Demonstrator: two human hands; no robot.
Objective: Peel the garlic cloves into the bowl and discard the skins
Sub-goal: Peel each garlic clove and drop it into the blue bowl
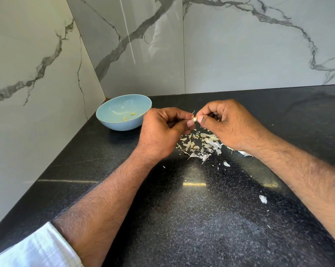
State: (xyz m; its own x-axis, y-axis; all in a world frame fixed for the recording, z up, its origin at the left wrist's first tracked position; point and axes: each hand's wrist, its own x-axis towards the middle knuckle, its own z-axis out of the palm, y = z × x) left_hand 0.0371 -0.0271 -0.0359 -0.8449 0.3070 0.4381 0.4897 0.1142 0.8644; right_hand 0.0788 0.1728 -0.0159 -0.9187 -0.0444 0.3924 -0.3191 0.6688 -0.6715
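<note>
Black counter: 2 hands are pinching 1 garlic clove.
Left hand and right hand are gripping it with curled fingers above the skins, beside the blue bowl.

- Left hand and right hand meet above the black countertop, both pinching a small garlic clove between fingertips.
- A wisp of skin sticks up from the clove.
- Loose garlic skins lie scattered beneath the hands.
- A light blue bowl sits in the corner left of the hands, holding a few peeled cloves.
- White sleeve at lower left.
</note>
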